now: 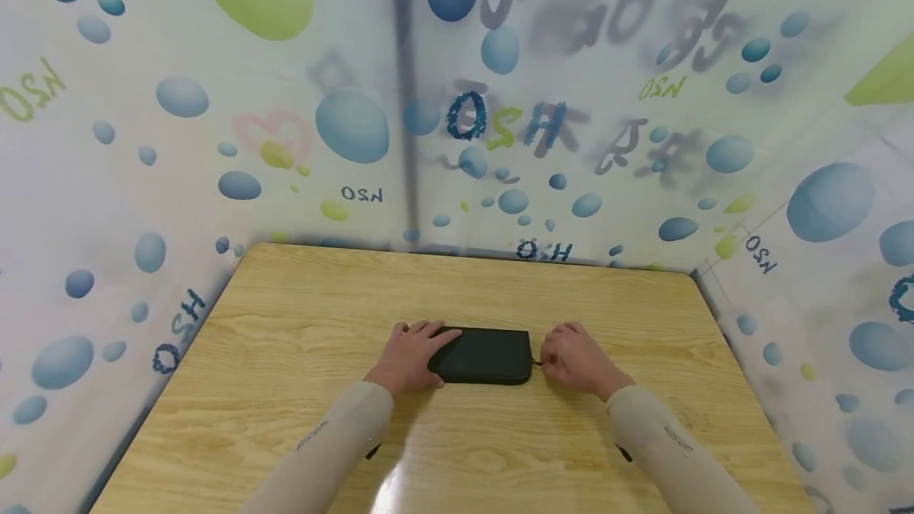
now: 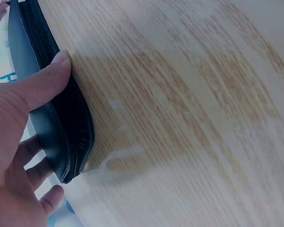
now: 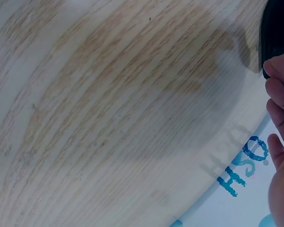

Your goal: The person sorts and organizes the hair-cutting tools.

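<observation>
Black wallet: lies flat on the worktop (image 1: 464,450) between the two hands, its left end within the left hand's span and its right end just beside the right hand's fingertips.
Left hand (image 1: 412,357): spread moderately wide, gripping the wallet (image 1: 485,355) with the thumb on its near edge and fingers across the top and far side.
Right hand (image 1: 577,359): fingers curled in, thumb and forefinger apparently pinching the small zip pull (image 1: 537,362).
Good zip handling: probably a firm left hold, a low pull in line with the track, and the left thumb clear of the slider's path.
Left wrist view only: the zip track (image 2: 73,151) along the wallet's edge, the thumb lying across it.
Head view only: the pull bridging wallet and right hand; the right wrist view hides it behind the fingers.
</observation>
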`<control>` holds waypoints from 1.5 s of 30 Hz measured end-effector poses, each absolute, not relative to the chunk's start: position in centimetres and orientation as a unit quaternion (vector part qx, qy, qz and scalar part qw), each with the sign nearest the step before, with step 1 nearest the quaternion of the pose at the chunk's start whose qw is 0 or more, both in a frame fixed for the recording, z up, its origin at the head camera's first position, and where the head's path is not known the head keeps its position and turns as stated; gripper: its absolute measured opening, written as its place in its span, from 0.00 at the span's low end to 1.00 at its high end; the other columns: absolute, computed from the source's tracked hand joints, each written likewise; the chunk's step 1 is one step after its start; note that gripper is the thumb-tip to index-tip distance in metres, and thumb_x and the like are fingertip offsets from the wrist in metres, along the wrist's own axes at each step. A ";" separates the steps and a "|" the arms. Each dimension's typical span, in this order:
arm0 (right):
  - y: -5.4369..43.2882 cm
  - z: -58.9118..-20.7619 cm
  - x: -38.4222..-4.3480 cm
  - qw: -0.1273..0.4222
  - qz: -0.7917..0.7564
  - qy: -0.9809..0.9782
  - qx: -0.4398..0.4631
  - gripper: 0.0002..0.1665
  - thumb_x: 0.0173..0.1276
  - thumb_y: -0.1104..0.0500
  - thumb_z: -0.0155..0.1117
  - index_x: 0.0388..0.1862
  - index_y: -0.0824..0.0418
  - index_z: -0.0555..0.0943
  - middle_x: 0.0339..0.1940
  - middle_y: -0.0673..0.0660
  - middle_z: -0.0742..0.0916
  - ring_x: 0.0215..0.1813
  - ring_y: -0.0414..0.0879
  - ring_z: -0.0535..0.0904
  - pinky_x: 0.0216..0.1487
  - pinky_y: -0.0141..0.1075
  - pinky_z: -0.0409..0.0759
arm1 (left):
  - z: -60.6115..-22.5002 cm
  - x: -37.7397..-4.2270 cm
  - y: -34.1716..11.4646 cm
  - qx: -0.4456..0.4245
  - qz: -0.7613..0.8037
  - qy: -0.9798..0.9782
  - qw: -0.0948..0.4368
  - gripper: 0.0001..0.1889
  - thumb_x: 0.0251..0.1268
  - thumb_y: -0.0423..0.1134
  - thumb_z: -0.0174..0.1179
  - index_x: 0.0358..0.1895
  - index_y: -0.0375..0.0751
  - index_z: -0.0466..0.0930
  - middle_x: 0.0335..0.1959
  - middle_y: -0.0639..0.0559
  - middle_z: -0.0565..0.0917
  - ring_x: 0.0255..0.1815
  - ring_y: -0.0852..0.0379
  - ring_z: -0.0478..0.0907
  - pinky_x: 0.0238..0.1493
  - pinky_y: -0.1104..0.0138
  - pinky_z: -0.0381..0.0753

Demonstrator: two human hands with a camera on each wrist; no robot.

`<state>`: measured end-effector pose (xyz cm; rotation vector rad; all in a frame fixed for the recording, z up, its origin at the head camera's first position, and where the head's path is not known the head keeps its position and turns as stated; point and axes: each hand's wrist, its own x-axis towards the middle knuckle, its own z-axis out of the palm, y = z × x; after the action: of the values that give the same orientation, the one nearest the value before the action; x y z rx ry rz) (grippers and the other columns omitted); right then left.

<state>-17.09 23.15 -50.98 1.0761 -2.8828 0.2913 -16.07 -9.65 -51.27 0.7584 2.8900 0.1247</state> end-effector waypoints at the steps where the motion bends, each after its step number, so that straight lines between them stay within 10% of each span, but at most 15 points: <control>1: 23.1 -50.9 -17.0 0.023 0.096 -0.932 0.350 0.08 0.55 0.61 0.69 0.21 0.49 0.81 0.25 0.42 0.81 0.39 0.45 0.77 0.58 0.53 0.72 | -51.3 -16.1 -9.7 0.253 0.042 0.964 0.076 0.47 0.49 0.61 0.71 0.74 0.65 0.58 0.75 0.51 0.64 0.73 0.47 0.64 0.66 0.43 0.63; 45: 19.4 -50.6 -15.2 -0.063 0.069 -0.906 0.413 0.11 0.59 0.56 0.66 0.19 0.46 0.78 0.21 0.38 0.72 0.30 0.36 0.66 0.49 0.43 0.71 | -51.2 -15.8 -9.7 0.255 0.046 0.964 0.065 0.47 0.49 0.60 0.72 0.74 0.65 0.59 0.74 0.51 0.65 0.72 0.47 0.65 0.66 0.44 0.64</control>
<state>-15.20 19.38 -50.61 1.3530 -2.9663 0.2263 -15.83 -9.70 -51.20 0.7709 2.9087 0.1392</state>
